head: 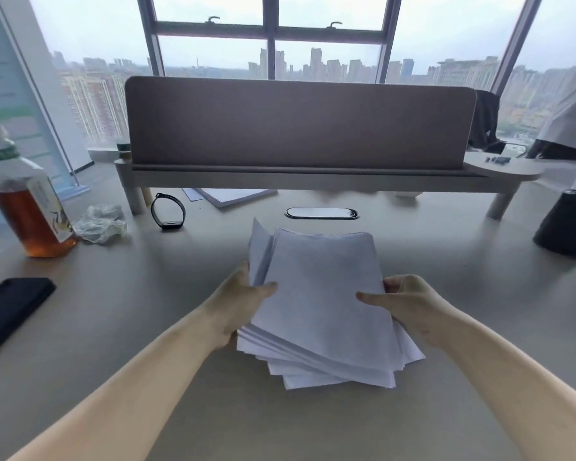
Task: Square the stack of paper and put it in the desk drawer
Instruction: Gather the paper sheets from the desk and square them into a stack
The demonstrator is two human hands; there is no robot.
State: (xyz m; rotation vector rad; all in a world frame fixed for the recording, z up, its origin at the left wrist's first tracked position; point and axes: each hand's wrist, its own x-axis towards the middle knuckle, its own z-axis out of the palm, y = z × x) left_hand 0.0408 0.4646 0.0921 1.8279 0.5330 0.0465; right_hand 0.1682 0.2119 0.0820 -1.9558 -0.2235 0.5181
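A thick stack of white paper (320, 294) is held above the middle of the pale desk (153, 314), its sheets fanned and uneven at the near and left edges. My left hand (240, 301) grips the stack's left side, thumb on top. My right hand (403, 304) grips the right side, thumb on the top sheet. A few sheets at the far left corner stick up apart from the rest. No drawer is in view.
A bottle of amber drink (27, 201), crumpled plastic (100, 224), a black wristband (168, 211) and a black phone (7, 311) lie on the left. Further papers (233, 196) sit under the raised shelf with its brown screen (296, 124). A black object (566, 224) stands far right.
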